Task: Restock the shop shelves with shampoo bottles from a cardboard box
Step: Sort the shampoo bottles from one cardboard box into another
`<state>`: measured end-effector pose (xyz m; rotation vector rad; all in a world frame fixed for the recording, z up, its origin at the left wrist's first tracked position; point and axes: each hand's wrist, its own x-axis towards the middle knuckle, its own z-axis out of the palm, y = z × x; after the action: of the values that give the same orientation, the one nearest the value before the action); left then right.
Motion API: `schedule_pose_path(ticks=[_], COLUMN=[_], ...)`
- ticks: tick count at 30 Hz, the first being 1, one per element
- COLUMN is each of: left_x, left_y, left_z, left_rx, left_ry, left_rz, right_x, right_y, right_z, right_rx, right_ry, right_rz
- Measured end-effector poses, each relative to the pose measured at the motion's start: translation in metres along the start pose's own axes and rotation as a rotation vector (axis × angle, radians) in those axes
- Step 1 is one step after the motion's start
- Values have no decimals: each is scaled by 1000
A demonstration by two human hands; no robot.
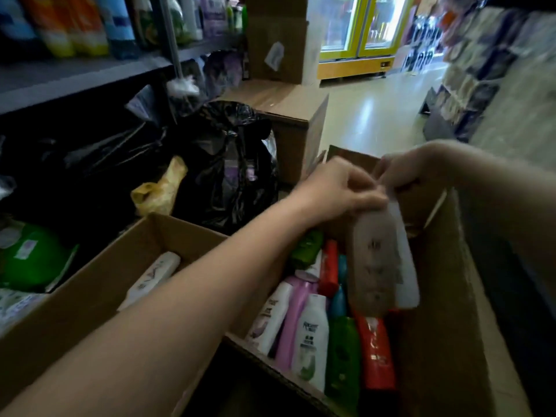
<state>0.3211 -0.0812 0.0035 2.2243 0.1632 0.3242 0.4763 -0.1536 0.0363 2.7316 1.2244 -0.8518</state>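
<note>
An open cardboard box at the lower right holds several shampoo bottles in white, pink, green and red. Above it hang two pale bottles, a brownish one in front of a white one, held by their tops. My left hand and my right hand meet over those tops, fingers curled round them. Which hand holds which bottle is blurred. A second cardboard box at the lower left contains one white bottle. The shelf at the upper left carries bottles.
Black rubbish bags and a yellow bag lie under the shelf. Green packs sit at the far left. Stacked cardboard boxes stand behind. The aisle floor runs to a yellow fridge; a goods rack lines the right.
</note>
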Motion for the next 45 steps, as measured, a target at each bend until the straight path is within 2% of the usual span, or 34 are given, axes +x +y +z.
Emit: schedule_pose_path(ticks=[2, 4, 6, 9, 13, 16, 18, 21, 23, 25, 26, 28, 31, 33, 34, 39, 42, 45], left_x=[-3, -6, -4, 4, -4, -33, -63, -120, -158, -191, -205, -229, -250, -252, -250, -240, -232, -225], left_y=[-10, -22, -29, -29, -35, -72, -111, -173, -211, -248, -266, -298, -330, -344, -349, -365, -372, -377], left_z=[27, 48, 52, 25, -35, -72, -89, -98, -96, -94, -92, -84, -64, -50, -45, -36, -36, -38], left_rx=[119, 234, 343, 345, 235, 191, 183, 195, 199, 206, 236, 342, 376, 277, 192, -542, -832, -988], left_ry=[-178, -300, -292, 19, 473, 713, 777, 764, 742, 693, 643, 444, 185, 153, 198, 797, 1018, 1166], left_rz=[-72, -151, -184, -137, -136, -291, -448, -687, -810, -935, -997, -1084, -1148, -1179, -1197, -1238, -1207, -1215], right_x=[11, 19, 26, 35, 43, 49, 53, 53, 57, 70, 78, 91, 107, 113, 116, 127, 135, 139], right_y=[9, 16, 18, 8, -56, -129, -179, -249, -286, -317, -330, -344, -333, -314, -303, -273, -275, -277], right_z=[24, 42, 45, 33, 22, 37, 60, 108, 143, 183, 205, 247, 298, 322, 332, 353, 359, 365], right_rx=[-84, -55, -30, 94, 374, 529, 456, 134, -114, -251, -307, -437, -604, -695, -721, -782, -847, -914], right_ry=[-87, -154, -110, 177, 490, 473, 354, 90, -7, -45, -55, -74, -147, -229, -265, -262, -217, -198], right_rz=[6, 31, 25, -54, -261, -395, -465, -596, -674, -678, -646, -590, -515, -480, -463, -484, -556, -585])
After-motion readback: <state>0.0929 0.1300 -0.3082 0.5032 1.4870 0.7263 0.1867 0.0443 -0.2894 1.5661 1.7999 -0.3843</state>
